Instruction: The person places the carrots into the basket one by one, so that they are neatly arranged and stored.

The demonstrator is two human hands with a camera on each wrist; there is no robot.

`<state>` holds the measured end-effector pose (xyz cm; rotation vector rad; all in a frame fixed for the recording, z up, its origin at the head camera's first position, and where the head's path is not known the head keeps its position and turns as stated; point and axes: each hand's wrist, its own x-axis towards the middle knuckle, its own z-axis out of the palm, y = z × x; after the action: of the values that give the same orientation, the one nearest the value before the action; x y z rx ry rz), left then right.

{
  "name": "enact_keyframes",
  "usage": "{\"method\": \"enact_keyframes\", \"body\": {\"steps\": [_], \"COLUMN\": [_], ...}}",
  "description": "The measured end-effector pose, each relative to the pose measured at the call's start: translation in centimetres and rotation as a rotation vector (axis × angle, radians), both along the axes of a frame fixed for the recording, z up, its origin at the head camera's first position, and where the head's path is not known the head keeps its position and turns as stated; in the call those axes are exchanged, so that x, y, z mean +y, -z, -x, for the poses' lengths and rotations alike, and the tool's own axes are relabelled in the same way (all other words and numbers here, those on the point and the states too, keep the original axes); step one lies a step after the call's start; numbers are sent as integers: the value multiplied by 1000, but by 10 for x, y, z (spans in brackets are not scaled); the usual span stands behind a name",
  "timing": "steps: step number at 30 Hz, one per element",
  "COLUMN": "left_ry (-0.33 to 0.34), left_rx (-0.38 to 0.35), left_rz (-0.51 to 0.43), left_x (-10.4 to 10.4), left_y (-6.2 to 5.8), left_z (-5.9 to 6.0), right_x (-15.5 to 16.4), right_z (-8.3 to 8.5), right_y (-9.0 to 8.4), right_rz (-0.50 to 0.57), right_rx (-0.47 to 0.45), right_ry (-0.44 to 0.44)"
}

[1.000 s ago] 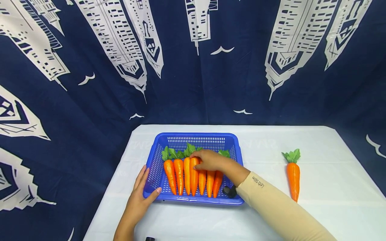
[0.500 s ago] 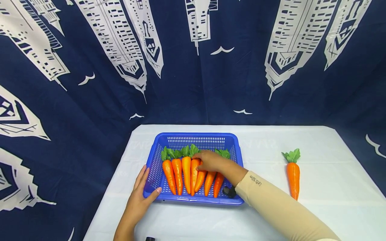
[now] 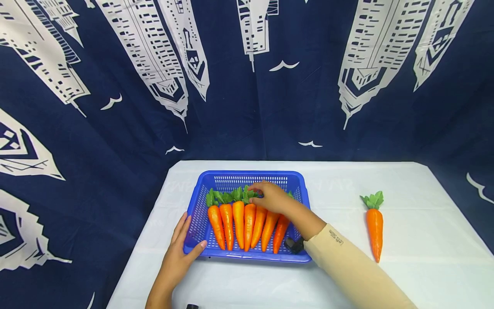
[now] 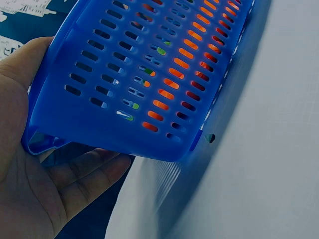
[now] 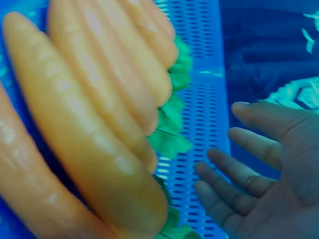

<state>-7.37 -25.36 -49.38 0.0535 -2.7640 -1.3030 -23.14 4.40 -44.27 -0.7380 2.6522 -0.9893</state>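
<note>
Left hand: our left hand (image 3: 178, 253) rests against the near-left corner of the basket (image 3: 200, 206); the thumb lies on the front rim and the straight fingers press the left wall, as the left wrist view shows with the palm (image 4: 30, 189) under that corner.
Right hand: our right hand (image 3: 270, 196) hovers over the leafy ends of the carrots (image 3: 247, 219); in the right wrist view the fingers (image 5: 239, 174) are spread and loose, gripping nothing, just above the green tops (image 5: 172, 134).
Carrots: we count six side by side in the basket, tips toward the near rim, leaves toward the far wall.
Basket: blue, slotted, on the table (image 3: 417, 266) left of its middle, near the front edge.
Loose carrot: one more carrot (image 3: 374, 229) lies on the table well to the right of the basket, leaves toward the far edge.
Backdrop: a dark blue curtain (image 3: 77, 128) with white towers hangs behind the table.
</note>
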Motion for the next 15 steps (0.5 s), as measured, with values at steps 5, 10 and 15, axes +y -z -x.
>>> {"method": "enact_keyframes", "body": {"steps": [5, 10, 15], "left_ry": [-4, -5, -6], "left_rx": [-7, -4, -14], "left_rz": [4, 7, 12], "left_x": [1, 1, 1], "left_y": [-1, 0, -1], "left_z": [0, -1, -2], "right_x": [8, 19, 34], "right_z": [-2, -7, -18], "right_y": [-14, -23, -30], "right_rz": [165, 312, 478], "right_rx": [5, -10, -3], "right_ry": [54, 124, 189]}}
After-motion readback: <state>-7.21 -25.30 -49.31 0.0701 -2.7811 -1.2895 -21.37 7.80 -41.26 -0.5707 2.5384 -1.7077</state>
